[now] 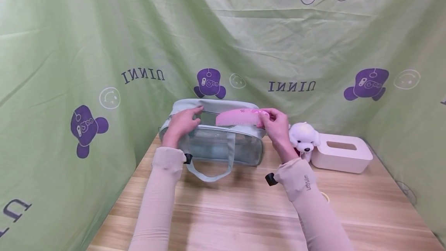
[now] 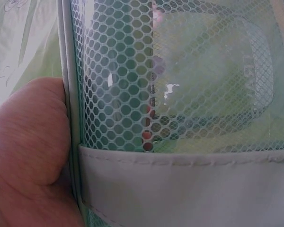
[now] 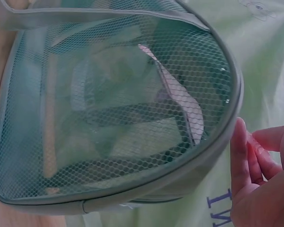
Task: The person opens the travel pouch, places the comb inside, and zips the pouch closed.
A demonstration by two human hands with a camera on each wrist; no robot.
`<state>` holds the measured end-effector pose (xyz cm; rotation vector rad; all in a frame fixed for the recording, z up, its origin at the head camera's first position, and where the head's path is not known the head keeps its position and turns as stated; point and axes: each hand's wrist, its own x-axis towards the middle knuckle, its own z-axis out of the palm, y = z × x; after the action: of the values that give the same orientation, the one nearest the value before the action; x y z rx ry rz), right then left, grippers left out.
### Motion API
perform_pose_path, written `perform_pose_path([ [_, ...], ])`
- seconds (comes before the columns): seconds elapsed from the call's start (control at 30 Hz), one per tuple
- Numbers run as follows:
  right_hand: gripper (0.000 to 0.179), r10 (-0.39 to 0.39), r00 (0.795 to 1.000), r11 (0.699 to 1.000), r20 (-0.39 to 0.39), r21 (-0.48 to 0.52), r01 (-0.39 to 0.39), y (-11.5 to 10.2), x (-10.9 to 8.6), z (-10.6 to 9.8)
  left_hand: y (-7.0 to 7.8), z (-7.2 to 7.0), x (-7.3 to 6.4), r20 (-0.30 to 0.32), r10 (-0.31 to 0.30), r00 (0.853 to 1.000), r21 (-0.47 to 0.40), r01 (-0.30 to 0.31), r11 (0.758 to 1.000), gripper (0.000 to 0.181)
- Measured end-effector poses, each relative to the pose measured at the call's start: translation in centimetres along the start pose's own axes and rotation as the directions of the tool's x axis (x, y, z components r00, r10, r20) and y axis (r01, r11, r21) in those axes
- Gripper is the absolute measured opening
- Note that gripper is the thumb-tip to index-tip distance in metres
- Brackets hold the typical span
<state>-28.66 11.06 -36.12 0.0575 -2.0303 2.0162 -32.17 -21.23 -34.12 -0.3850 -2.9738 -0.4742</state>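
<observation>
Table bears bag, top open. Left hand: at bag opening, thumb and forefinger parted. Right hand: pinches one end of pink comb, which lies across bag opening, teeth down.

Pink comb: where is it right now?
In the head view, the pink comb is at the right side of the open bag, its right end pinched by the right hand, left of the white plush dog.

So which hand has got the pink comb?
The right hand: it holds the pink comb by one end. The left hand, over the bag, shows no comb.
</observation>
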Motion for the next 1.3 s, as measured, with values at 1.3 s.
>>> perform_pose_path([
  [1.3, 0.036, 0.071, 0.978, 0.995, 0.198, 0.049, -0.082, 0.2, 0.2, 2.4, 0.0, 0.2, -0.1, 0.003, -0.01, 1.0, 0.0, 0.01, 1.0, 0.06],
])
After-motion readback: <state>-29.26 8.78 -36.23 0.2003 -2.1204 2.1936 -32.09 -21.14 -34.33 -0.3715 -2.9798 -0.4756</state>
